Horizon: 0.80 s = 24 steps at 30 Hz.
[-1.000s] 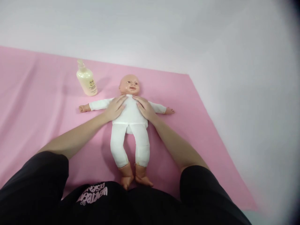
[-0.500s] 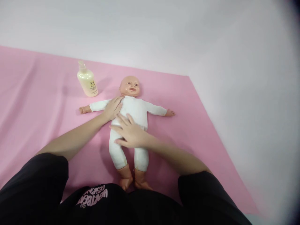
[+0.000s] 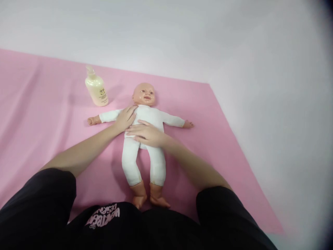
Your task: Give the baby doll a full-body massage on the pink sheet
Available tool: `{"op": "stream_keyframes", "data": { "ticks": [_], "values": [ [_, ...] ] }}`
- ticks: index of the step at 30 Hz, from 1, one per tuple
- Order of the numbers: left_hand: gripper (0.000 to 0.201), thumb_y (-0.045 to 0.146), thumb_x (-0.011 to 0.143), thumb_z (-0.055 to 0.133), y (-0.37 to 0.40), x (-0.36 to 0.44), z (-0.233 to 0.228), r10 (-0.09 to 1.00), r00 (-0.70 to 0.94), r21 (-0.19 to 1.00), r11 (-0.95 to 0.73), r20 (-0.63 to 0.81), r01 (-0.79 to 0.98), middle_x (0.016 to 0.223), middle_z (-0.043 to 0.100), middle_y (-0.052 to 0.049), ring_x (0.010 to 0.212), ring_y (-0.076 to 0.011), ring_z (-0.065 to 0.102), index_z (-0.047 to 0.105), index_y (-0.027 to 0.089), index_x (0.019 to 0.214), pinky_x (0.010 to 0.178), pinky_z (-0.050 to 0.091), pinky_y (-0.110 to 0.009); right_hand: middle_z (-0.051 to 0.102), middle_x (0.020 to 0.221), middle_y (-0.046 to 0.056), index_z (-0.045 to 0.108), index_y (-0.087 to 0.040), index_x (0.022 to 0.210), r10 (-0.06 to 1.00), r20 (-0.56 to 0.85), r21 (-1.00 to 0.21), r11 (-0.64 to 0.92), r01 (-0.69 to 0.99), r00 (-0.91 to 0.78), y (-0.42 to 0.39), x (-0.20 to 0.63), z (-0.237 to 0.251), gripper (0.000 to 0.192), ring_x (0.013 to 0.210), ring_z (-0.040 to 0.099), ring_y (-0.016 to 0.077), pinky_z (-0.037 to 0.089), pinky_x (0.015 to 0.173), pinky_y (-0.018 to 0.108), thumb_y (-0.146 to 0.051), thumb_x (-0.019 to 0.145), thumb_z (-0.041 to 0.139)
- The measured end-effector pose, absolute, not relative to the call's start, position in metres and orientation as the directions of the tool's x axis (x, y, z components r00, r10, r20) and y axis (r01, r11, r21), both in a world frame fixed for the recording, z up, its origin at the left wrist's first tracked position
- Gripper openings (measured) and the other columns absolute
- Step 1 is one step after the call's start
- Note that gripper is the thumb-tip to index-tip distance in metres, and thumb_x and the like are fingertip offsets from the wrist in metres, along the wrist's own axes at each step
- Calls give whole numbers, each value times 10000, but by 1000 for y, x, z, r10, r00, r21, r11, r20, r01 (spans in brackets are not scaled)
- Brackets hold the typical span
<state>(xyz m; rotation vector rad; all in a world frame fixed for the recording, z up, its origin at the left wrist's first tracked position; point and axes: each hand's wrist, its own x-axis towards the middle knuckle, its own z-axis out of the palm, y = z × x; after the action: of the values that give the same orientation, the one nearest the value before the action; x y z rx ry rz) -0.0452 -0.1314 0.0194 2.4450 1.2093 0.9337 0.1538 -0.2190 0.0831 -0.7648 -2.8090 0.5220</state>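
- Pink cloth mat (image 3: 47,114) carries a plastic baby doll in a white soft suit (image 3: 145,139), lying on its back, arms spread, head pointing away from the person, feet nearest the black shirt (image 3: 104,222).
- Risk: the doll's body is soft and light, so uneven pressure from the two palms would likely slide it or bunch the mat under it.
- Risk: a cream pump bottle of lotion (image 3: 96,88) stands upright just beside the doll's head, beyond its outstretched arm; a wide sweep of the left forearm could tip it.
- Left hand (image 3: 126,118): flat, fingers extended, palm down on the doll's upper chest and shoulder on the bottle side. Gripping nothing.
- Right hand (image 3: 145,133): flat, fingers together and pointing across the doll's belly towards the left hand, fingertips almost meeting it. Resting on the suit, not clutching it.
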Motion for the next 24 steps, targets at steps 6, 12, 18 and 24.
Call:
{"op": "stream_keyframes", "data": {
  "ticks": [6,12,18,24],
  "values": [
    [509,327,1080,320,-135,-45,23,789,430,502,-612,439,611,1487,623,-183,1393,-281,585,548,104,1476,1243,429,-458,685,1512,22,697,-283,1432,628,177,-427,743,516,-758,-195,168,78,424,1556,486,252,263,1347,558,-307,1088,450],
    [521,299,1078,305,-140,-43,29,813,410,463,-575,414,674,1505,626,-170,1397,-285,584,552,100,1491,1237,430,-454,662,1538,28,681,-274,1449,686,237,-431,709,558,-688,-195,169,70,453,1573,465,255,281,1342,550,-311,1067,440],
    [539,286,1066,337,-147,-40,36,853,382,420,-510,355,751,1538,608,-165,1414,-315,571,540,88,1525,1240,421,-485,522,1666,76,610,-192,1510,818,329,-443,575,688,-472,-184,182,60,511,1605,400,285,256,1355,544,-324,1046,441],
    [542,292,1064,371,-154,-37,45,901,326,368,-417,286,831,1526,618,-166,1375,-342,598,544,91,1537,1215,431,-502,592,1586,121,546,-150,1542,879,351,-515,468,718,-322,-167,198,44,555,1488,531,264,376,1305,445,-379,1047,440]
  ]
}}
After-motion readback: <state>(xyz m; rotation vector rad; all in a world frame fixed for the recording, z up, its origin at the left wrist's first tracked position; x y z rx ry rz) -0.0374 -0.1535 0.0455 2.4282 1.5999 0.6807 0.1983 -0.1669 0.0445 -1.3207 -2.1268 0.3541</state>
